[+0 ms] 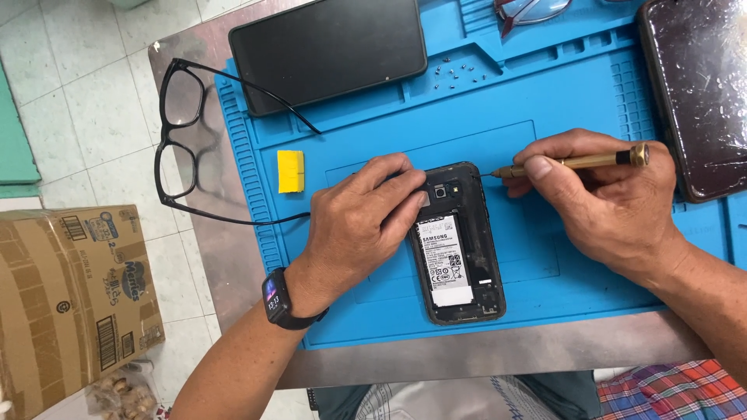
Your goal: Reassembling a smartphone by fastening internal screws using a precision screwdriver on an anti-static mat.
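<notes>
An opened black smartphone (459, 249) lies back-up on a blue work mat (545, 93), with its white-labelled battery exposed. My left hand (362, 222) rests on the phone's upper left corner and pins it down. My right hand (615, 198) grips a brass-coloured precision screwdriver (580, 162). The screwdriver's thin tip points left, just off the phone's top right corner. A black smartwatch sits on my left wrist.
Black-framed glasses (183, 148) lie at the mat's left edge, next to a yellow block (290, 171). A dark tablet (327, 48) and several tiny screws (457, 71) are at the back. A cracked dark device (700, 93) lies right. A cardboard box (74, 292) stands on the floor.
</notes>
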